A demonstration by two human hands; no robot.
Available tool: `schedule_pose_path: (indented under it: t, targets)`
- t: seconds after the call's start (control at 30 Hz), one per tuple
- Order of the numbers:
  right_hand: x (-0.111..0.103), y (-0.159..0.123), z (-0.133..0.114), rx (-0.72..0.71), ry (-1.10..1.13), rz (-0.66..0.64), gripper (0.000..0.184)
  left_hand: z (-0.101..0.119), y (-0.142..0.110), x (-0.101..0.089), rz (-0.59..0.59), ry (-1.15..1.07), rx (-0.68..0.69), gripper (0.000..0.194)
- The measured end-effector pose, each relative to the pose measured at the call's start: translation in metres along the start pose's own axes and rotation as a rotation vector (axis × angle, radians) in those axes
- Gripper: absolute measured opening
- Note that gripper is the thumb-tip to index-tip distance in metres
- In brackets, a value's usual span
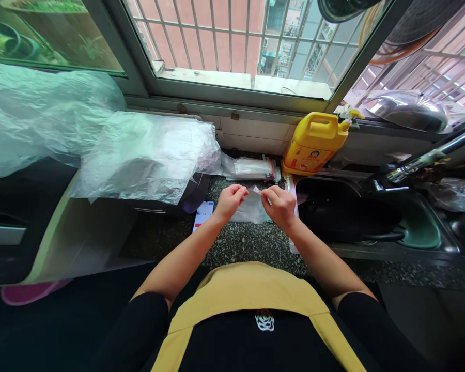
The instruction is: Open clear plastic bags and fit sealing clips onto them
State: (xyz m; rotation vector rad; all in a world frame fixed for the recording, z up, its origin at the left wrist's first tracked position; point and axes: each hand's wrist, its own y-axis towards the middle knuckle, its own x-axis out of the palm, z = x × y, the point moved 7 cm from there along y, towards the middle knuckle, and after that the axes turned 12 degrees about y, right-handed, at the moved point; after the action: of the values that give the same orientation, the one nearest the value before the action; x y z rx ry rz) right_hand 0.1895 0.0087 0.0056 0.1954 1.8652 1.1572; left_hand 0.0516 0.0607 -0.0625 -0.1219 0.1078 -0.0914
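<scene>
Over the speckled dark countertop [232, 248], both of my hands are raised close together, a small gap between their fingertips. My right hand [278, 205] is closed in a pinch on a small piece of thin clear plastic [257, 190], which sticks out toward the left. My left hand [229, 201] is also pinched; whatever it may hold is too small to make out. Below and between the hands, a clear plastic bag [250, 211] lies flat on the counter. Behind them rests a pack of clear plastic bags [251, 168] with a reddish edge at its right end.
A phone [204, 213] lies left of my left hand. Plastic-covered appliances [147, 155] stand further left. At the right, a yellow pump jug [313, 144] stands behind the sink [422, 222], which holds a black pan [344, 214]. A barred window [232, 41] is ahead.
</scene>
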Motion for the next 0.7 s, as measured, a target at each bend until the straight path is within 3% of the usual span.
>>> schedule_pose_path:
  t: [0.1, 0.2, 0.3, 0.43, 0.6, 0.7]
  targets:
    - [-0.003, 0.000, 0.010, 0.068, 0.046, -0.006, 0.020, -0.023, 0.009, -0.029, 0.212, 0.017, 0.022, 0.011]
    - [-0.008, 0.001, 0.018, 0.132, 0.107, -0.027, 0.018, -0.044, 0.017, -0.048, 0.298, 0.083, 0.041, 0.010]
    - [-0.015, 0.004, 0.025, 0.187, 0.184, -0.017, 0.017, -0.060, 0.021, -0.047, 0.172, 0.089, 0.064, 0.021]
    - [-0.026, 0.010, 0.040, 0.274, 0.242, 0.012, 0.016, -0.084, 0.013, -0.032, -0.066, 0.073, -0.040, 0.035]
    - [-0.036, 0.015, 0.057, 0.339, 0.272, 0.051, 0.014, -0.095, 0.000, -0.028, -0.074, 0.152, -0.098, 0.017]
    - [-0.038, 0.013, 0.062, 0.339, 0.252, 0.066, 0.014, -0.092, -0.005, -0.020, -0.116, 0.117, -0.151, 0.017]
